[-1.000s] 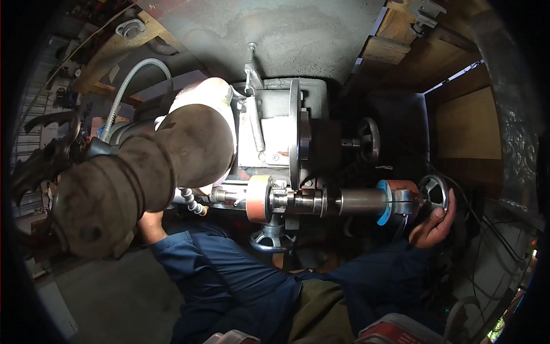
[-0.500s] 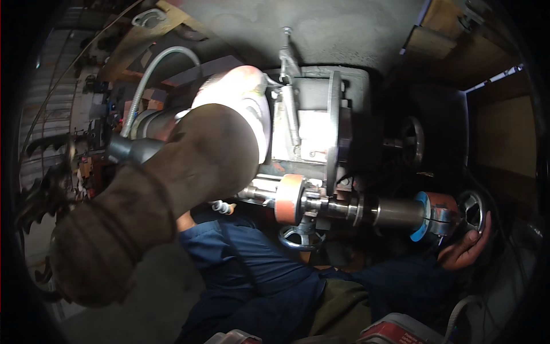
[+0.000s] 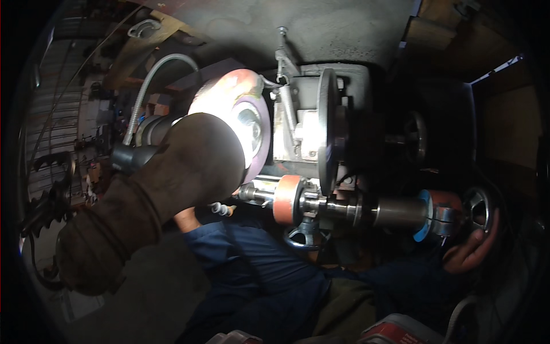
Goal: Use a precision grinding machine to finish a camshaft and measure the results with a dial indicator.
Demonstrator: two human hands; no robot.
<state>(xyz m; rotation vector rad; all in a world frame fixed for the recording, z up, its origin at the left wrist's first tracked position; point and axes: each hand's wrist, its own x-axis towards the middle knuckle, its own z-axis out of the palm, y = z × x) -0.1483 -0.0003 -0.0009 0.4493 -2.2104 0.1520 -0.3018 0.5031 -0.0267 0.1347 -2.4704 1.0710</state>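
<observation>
My right hand (image 3: 470,249) grips the rim of a metal handwheel (image 3: 477,192) at the right end of a steel shaft (image 3: 401,212), beside a red-and-blue clamp collar (image 3: 444,200). My left hand (image 3: 186,219) shows only at the wrist below a large dark cylindrical housing (image 3: 195,160); its fingers are hidden. An orange-red ring collar (image 3: 286,199) sits mid-shaft, with another handwheel (image 3: 303,243) beneath it. Above the shaft are a pale pinkish grinding wheel (image 3: 232,86), a spring (image 3: 288,109) and an upright round steel plate (image 3: 327,132).
A grey metal panel (image 3: 344,34) spans the top. A flexible conduit (image 3: 154,71) arches at the upper left near a black fitting (image 3: 132,155). Wooden boards (image 3: 441,31) stand at the upper right, a cluttered shelf wall at the far left, and red-and-grey cases (image 3: 395,332) at the bottom edge.
The whole scene has shifted right in the picture and grown darker around the lit wheel. More of the wheel's face shows beside the dark housing. My right hand remains on the handwheel.
</observation>
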